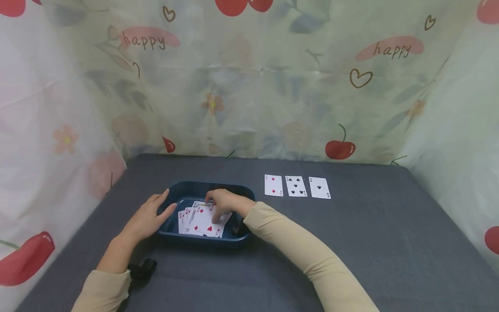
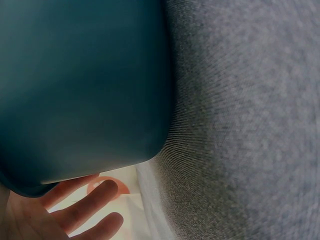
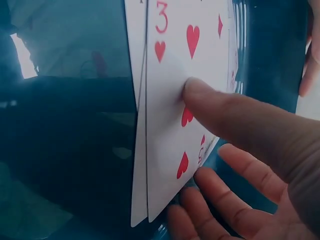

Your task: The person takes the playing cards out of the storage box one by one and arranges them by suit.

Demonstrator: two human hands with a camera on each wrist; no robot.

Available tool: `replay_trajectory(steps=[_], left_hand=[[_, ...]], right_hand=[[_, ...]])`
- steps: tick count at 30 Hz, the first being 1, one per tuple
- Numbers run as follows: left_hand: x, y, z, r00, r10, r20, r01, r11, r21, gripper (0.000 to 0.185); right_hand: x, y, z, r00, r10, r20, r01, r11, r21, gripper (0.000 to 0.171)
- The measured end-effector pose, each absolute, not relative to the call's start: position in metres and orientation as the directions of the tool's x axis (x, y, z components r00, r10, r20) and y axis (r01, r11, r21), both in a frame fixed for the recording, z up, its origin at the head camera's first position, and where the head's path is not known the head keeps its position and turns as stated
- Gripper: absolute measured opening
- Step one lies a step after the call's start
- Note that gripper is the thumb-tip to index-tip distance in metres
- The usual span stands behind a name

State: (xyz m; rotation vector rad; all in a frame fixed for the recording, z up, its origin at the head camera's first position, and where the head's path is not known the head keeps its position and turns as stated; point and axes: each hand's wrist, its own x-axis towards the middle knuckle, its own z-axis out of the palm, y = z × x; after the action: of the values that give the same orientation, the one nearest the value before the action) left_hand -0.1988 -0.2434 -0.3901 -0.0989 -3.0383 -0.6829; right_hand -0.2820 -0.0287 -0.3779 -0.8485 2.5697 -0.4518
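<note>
A dark teal tray (image 1: 241,190) sits on the grey table and holds several fanned playing cards (image 1: 199,223), face up. My right hand (image 1: 218,207) reaches into the tray. In the right wrist view its thumb (image 3: 200,97) presses the face of a three of hearts (image 3: 172,65), the other fingers (image 3: 220,200) curl at the card's edge, and the tray floor (image 3: 70,140) shows dark beside it. My left hand (image 1: 156,210) rests with straight fingers against the tray's left wall. The left wrist view shows those fingers (image 2: 85,205) under the tray's outer corner (image 2: 80,90).
Three cards lie face up in a row right of the tray: a red one (image 1: 273,185), a black-pip one (image 1: 296,186) and another black one (image 1: 319,187). The grey cloth (image 1: 370,242) spreads wide on the right. Patterned curtains (image 1: 257,86) wall the table.
</note>
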Motion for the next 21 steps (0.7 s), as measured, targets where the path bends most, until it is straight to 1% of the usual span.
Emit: replay_trajectory(steps=[5, 12, 21], left_hand=[[-0.1988, -0.2428, -0.3896, -0.998, 0.053, 0.038, 0.064, 0.904, 0.424, 0.071], [-0.1986, -0.2422, -0.3881, -0.998, 0.055, 0.035, 0.065, 0.903, 0.425, 0.071], [-0.1980, -0.2412, -0.3865, -0.998, 0.053, 0.022, 0.057, 0.903, 0.427, 0.072]], right_hand=[[-0.2821, -0.0293, -0.3785, -0.730, -0.623, -0.281, -0.489, 0.764, -0.422, 0.057], [-0.2832, -0.0292, -0.3799, -0.723, -0.640, -0.261, -0.489, 0.740, -0.462, 0.055], [-0.2842, -0.0272, -0.3829, -0.701, -0.640, -0.314, -0.458, 0.742, -0.490, 0.057]])
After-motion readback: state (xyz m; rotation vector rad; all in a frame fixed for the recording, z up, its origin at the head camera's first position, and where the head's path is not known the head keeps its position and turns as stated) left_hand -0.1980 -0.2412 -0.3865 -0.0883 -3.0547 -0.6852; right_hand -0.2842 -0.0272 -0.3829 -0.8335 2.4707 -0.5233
